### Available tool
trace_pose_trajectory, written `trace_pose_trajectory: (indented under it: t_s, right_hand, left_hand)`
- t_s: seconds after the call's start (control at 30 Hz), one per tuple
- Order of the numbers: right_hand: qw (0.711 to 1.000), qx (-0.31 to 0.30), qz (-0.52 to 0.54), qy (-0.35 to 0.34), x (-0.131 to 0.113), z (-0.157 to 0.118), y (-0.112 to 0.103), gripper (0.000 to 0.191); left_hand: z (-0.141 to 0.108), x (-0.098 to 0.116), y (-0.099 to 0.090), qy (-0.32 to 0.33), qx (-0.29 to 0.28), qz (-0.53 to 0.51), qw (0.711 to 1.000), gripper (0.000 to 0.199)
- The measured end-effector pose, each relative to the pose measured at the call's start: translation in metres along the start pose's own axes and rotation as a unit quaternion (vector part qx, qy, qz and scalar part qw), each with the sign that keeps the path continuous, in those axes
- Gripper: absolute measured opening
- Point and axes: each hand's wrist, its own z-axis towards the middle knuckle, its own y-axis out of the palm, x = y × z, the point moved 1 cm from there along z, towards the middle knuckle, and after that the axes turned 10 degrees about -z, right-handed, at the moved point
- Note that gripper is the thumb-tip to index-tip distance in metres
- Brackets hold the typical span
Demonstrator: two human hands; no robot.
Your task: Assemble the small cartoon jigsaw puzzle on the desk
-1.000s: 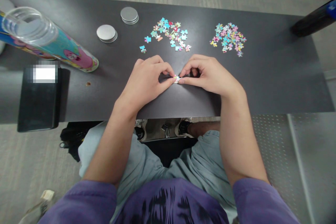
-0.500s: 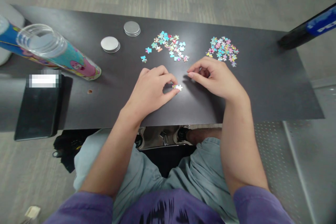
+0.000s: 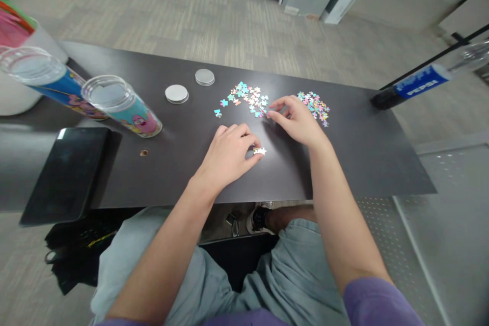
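Note:
On the dark table, my left hand is closed, thumb and forefinger on a small joined bit of jigsaw puzzle pieces, which lies at the tabletop. Farther out, my right hand reaches to the near right edge of a loose pile of puzzle pieces. Its thumb and forefinger are a little apart beside a piece at that edge; I cannot see a piece gripped between them. A second pile of puzzle pieces lies just beyond my right hand, which partly hides it.
Two clear-topped printed tubes, one blue and one teal, stand at the left. Round silver lids lie nearby in two stacks. A black tablet overhangs the front edge. A Pepsi bottle stands far right.
My right hand has moved left to the edge of the left pile. My left hand stays on the joined pieces. The head view has tilted up, showing more floor.

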Motion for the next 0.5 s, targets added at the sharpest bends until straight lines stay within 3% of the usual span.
trace_pose_trajectory:
  t_s: [0.1,0.23,0.37,0.5]
  right_hand:
    - [0.999,0.033,-0.027,-0.021,0.006,0.040,0.009,0.015]
    - [0.997,0.048,-0.057,-0.030,0.016,0.078,0.025,0.025]
    - [0.994,0.033,-0.088,-0.061,0.025,0.085,0.031,0.033]
    - [0.990,0.017,-0.119,-0.073,0.032,0.078,0.020,0.037]
  left_hand:
    - [-0.003,-0.001,-0.008,-0.004,0.017,-0.007,1.000,0.011]
    - [-0.015,-0.016,-0.036,-0.006,0.064,-0.019,0.998,0.017]
    - [-0.028,-0.035,-0.065,-0.045,0.089,-0.069,0.993,0.019]
    - [-0.032,-0.044,-0.078,-0.087,0.099,-0.098,0.986,0.025]
